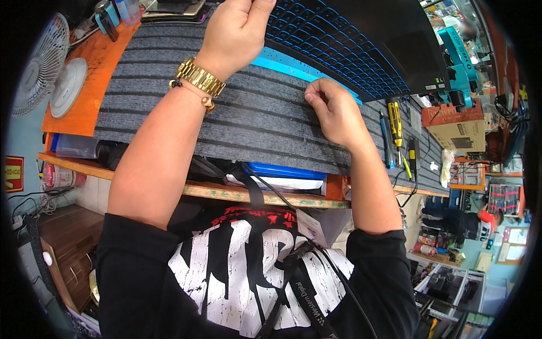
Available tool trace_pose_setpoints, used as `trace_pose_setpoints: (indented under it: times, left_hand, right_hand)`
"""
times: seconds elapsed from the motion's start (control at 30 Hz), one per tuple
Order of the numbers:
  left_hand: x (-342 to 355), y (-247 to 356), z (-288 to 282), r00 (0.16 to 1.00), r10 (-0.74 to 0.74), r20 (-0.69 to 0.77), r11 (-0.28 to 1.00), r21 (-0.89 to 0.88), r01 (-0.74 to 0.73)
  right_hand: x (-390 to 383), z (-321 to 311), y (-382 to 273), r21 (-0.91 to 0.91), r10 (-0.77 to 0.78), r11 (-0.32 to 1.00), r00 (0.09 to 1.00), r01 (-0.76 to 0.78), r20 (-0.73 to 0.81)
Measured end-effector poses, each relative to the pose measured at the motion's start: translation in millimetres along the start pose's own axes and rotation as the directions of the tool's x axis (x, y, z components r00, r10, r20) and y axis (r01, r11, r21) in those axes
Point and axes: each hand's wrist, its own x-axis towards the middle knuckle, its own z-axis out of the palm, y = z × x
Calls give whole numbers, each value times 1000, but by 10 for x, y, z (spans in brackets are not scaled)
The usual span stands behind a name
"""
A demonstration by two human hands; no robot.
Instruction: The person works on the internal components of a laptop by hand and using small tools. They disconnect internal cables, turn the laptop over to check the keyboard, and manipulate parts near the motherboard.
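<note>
A black laptop [339, 48] with blue-edged keys stands tilted at the far side of the bench, over a light-blue strip [288, 66]. My left hand [240, 34], with a gold watch [200, 77] and a beaded bracelet at its wrist, is closed in front of the laptop's left end. Its fingertips run off the top edge, so what they hold is hidden. Just below the keyboard's near edge, my right hand [337, 113] has its fingers curled and the thumb against them. Anything in that pinch is too small to make out.
Right of my right forearm lie a yellow-and-black screwdriver [395, 124] and a blue pen-like tool [386, 138]. A cardboard box [457, 127] sits farther right. On the left are a white fan [39, 68] and an orange board [79, 107]. Someone stands in the background at right.
</note>
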Motion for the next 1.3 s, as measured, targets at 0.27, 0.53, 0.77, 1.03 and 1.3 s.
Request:
trace_pose_setpoints:
  times: [0.27,0.53,0.77,1.03,1.3]
  left_hand:
    - [11,-90,36,997,70,-25,997,-15,-70]
    - [2,-34,40,995,92,-24,996,-4,-92]
    - [8,73,65,993,115,-27,993,-21,-116]
    - [-6,251,-19,984,-147,101,989,-18,150]
    - [7,93,70,996,93,9,992,-81,-92]
  right_hand:
    - [36,134,-72,-42,-164,985,986,165,30]
    - [69,169,-127,-145,-202,968,978,207,50]
    - [14,248,-140,-248,-254,934,966,259,50]
    - [55,157,-67,-141,-107,983,991,117,81]
    - [56,54,-124,-47,-71,996,991,77,114]
